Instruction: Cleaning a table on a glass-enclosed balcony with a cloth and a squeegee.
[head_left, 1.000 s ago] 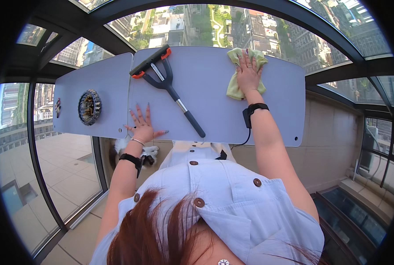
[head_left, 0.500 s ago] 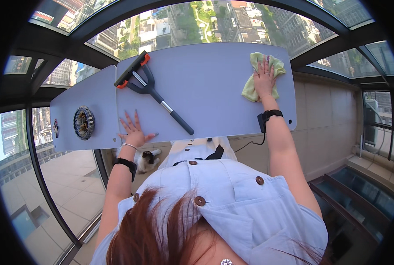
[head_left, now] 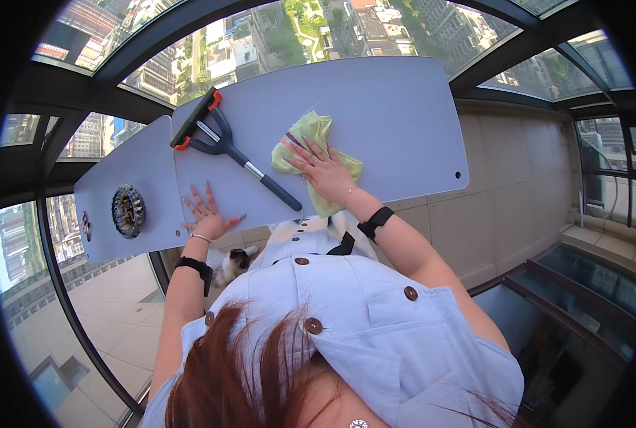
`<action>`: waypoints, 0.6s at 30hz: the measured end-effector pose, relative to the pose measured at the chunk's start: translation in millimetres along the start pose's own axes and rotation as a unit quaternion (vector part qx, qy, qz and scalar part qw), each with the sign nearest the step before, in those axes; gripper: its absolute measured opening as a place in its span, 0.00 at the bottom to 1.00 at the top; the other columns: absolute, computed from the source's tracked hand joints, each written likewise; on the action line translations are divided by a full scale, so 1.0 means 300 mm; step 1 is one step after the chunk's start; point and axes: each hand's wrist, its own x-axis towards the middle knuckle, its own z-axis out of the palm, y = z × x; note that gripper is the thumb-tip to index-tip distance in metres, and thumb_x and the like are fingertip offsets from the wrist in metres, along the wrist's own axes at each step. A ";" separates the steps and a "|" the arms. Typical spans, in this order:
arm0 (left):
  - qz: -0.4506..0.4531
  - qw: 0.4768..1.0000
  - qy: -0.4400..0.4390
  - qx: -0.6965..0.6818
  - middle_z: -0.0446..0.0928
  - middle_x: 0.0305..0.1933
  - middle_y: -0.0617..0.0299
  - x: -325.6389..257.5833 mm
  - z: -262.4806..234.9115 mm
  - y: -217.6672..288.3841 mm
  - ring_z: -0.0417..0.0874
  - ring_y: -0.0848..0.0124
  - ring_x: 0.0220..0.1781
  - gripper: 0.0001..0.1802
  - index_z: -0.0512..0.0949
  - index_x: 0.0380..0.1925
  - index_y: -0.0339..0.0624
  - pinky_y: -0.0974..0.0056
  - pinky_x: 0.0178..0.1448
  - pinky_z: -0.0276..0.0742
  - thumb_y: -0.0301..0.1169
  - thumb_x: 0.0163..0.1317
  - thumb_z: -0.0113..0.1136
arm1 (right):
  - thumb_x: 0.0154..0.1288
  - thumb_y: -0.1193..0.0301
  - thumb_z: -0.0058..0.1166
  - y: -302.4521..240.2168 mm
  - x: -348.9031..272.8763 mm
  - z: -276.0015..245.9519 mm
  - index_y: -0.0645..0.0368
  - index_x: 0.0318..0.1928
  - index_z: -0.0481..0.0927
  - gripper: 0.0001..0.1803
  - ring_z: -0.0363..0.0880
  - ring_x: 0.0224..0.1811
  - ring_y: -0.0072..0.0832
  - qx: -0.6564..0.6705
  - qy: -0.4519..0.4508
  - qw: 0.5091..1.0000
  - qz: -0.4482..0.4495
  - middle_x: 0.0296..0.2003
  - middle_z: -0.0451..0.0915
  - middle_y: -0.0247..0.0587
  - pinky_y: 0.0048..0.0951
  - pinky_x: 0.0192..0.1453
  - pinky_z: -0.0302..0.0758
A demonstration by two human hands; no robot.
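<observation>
My right hand (head_left: 326, 175) lies flat on a pale green cloth (head_left: 312, 130), fingers stretched out, pressing it against the grey-lilac tabletop (head_left: 396, 107). The cloth is creased, and its lower corner reaches the near table edge below my palm. My left hand (head_left: 209, 220) rests at the near edge, fingers spread, with nothing in it. Between the hands and farther back lies a squeegee (head_left: 223, 143) with a dark blade head, orange end caps and a grey forked handle. Its handle end points toward me, just left of the cloth.
A round woven dish (head_left: 129, 212) with a patterned rim sits on the left table section (head_left: 100, 182), with a small dark item (head_left: 85, 226) by the far left edge. A white and dark furry animal (head_left: 234, 264) is on the floor below. Window frames (head_left: 111, 75) surround the table.
My right hand has swept the cloth from the far right of the table leftward and nearer, to beside the squeegee handle. My left hand stays in place on the table. The view has shifted slightly.
</observation>
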 end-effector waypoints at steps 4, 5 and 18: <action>0.003 1.000 -0.007 0.000 0.06 0.73 0.48 -0.005 -0.018 0.009 0.10 0.38 0.73 0.73 0.15 0.69 0.59 0.14 0.60 0.41 0.71 0.45 0.61 | 0.71 0.65 0.43 0.086 -0.076 -0.028 0.33 0.70 0.60 0.28 0.45 0.77 0.32 0.018 0.009 0.999 0.046 0.74 0.52 0.24 0.52 0.78 0.44; -0.002 1.000 -0.005 0.002 0.06 0.73 0.48 -0.010 -0.015 0.009 0.10 0.38 0.74 0.73 0.15 0.69 0.59 0.15 0.60 0.41 0.71 0.45 0.61 | 0.70 0.66 0.44 0.116 -0.105 -0.051 0.33 0.70 0.61 0.29 0.46 0.77 0.34 -0.011 0.034 0.995 0.090 0.73 0.54 0.24 0.52 0.77 0.47; -0.002 0.999 0.034 0.021 0.06 0.73 0.46 0.012 0.043 -0.025 0.13 0.35 0.74 0.74 0.15 0.69 0.55 0.15 0.59 0.45 0.69 0.46 0.62 | 0.67 0.76 0.45 0.636 -0.383 -0.212 0.50 0.65 0.68 0.25 0.54 0.74 0.44 0.005 0.275 0.916 0.292 0.68 0.64 0.39 0.41 0.73 0.60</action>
